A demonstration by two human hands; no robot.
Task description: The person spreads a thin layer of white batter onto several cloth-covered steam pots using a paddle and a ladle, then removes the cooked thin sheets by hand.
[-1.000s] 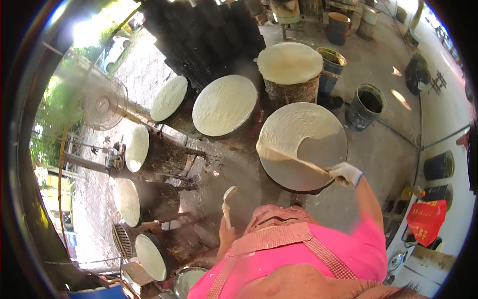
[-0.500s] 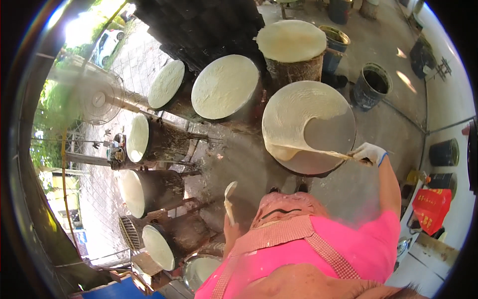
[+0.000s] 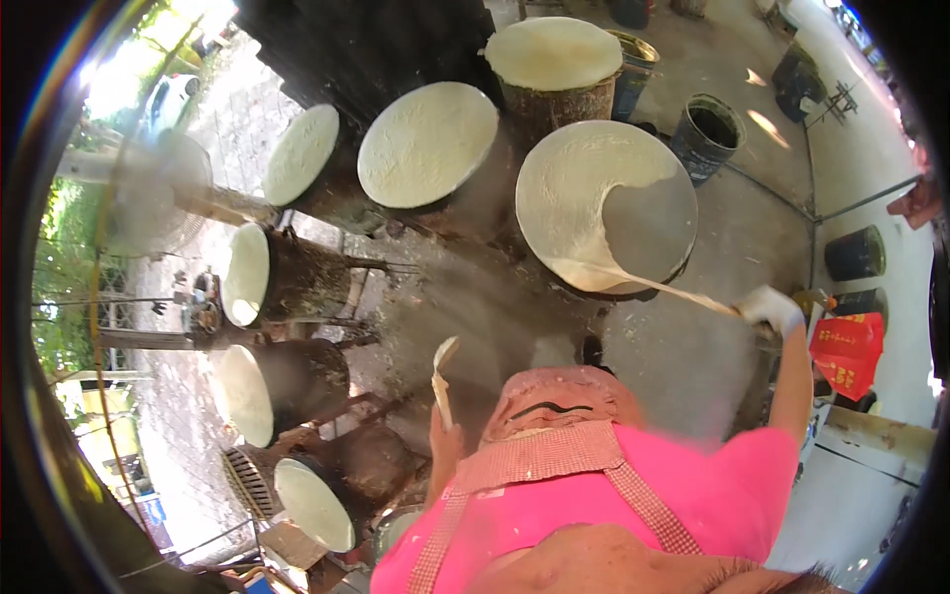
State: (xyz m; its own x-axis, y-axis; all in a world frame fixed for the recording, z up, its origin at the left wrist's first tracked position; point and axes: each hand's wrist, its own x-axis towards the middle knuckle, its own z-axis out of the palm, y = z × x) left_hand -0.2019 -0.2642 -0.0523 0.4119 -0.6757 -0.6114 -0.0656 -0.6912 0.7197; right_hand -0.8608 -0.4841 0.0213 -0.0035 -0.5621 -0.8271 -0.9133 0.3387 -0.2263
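In front of me stands a round griddle, its grey surface bare at the right. A thin, pale pancake sheet covers its left and far parts. From the near edge the sheet stretches as a narrow strip off to the right. My right hand, in a white glove, is closed on the end of that strip, away from the griddle's rim. At the left, my left hand grips a scraper upright; its blade is smeared with pale batter.
Several other drum-mounted griddles with pale sheets curve round the left and far side, among them a large one and one at the back. A dark bucket stands beyond the griddle at right. A red bag hangs near the right wall.
My right hand has moved right, drawing the strip out longer from the griddle. My left hand still holds the scraper. The whole view has shifted slightly.
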